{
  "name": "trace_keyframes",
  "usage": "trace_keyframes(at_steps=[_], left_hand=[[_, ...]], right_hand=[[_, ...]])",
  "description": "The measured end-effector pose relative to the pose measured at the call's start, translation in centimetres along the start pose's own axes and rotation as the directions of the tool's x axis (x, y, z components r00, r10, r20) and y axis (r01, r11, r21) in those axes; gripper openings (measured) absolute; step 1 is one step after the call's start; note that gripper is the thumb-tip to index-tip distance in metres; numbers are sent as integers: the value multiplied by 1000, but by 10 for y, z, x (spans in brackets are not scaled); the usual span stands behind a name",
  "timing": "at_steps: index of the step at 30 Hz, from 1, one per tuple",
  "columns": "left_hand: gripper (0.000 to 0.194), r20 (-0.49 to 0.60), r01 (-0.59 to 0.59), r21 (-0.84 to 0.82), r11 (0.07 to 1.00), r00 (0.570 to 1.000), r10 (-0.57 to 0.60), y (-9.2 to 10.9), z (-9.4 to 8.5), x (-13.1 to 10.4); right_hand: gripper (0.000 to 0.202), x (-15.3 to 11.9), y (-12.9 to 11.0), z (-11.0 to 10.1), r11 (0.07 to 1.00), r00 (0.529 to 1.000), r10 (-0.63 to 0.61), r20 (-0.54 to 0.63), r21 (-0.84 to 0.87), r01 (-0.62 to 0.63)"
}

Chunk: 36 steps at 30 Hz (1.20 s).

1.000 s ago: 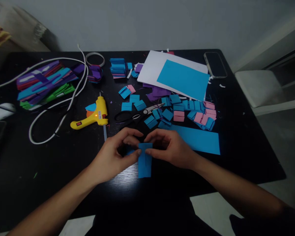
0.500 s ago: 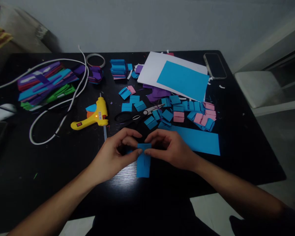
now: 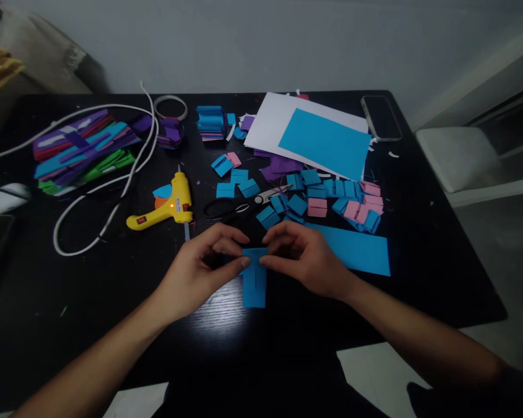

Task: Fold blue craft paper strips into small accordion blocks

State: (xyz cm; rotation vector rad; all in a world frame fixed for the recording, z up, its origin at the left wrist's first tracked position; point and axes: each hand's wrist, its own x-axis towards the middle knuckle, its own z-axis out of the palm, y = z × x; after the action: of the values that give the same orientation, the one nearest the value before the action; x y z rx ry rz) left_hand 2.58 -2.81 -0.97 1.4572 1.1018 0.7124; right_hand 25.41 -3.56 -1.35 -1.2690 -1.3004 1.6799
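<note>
A narrow blue paper strip (image 3: 254,284) hangs upright between my hands near the front of the table, with a crease line down its middle. My left hand (image 3: 209,261) pinches its upper left edge between thumb and fingers. At the upper right edge, my right hand (image 3: 303,255) grips the same strip in a like pinch. Behind the right hand lies a larger blue paper sheet (image 3: 359,249), partly covered by that hand. Small folded blue and pink paper pieces (image 3: 317,206) are scattered just beyond my hands, beside black-handled scissors (image 3: 261,199).
Left of centre lies a yellow glue gun (image 3: 176,200) with its light on. A white cable (image 3: 133,168) loops past bundles of coloured paper strips (image 3: 82,145). White and blue sheets (image 3: 325,142) lie at the back, a phone (image 3: 381,118) at the far right corner.
The blue strip has risen slightly in view, and my thumbs have moved a little apart towards its side edges. Both hands still hold it.
</note>
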Motion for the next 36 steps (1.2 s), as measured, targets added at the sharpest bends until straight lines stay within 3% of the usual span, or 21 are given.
trace_keyframes(at_steps=[8,19,25,33,36], left_hand=[[12,-6,19,-14,1000,1000,-19,3,0,2],[24,53,-7,-42,999,999,9,6,0,1],[24,21,-8,-86,996,1000,9,5,2,2],[10,-44,-20,65,998,999,22,2,3,1],[14,-86,-29,66,997,996,34,2,3,0]], right_hand=[[24,0,4,2,996,996,-88,-5,-33,88],[15,4,2,-2,996,998,-54,-27,64,56],[25,3,2,-1,985,996,-81,36,155,74],[31,3,7,2,993,998,-60,-26,101,63],[35,3,8,3,992,999,-54,-8,117,55]])
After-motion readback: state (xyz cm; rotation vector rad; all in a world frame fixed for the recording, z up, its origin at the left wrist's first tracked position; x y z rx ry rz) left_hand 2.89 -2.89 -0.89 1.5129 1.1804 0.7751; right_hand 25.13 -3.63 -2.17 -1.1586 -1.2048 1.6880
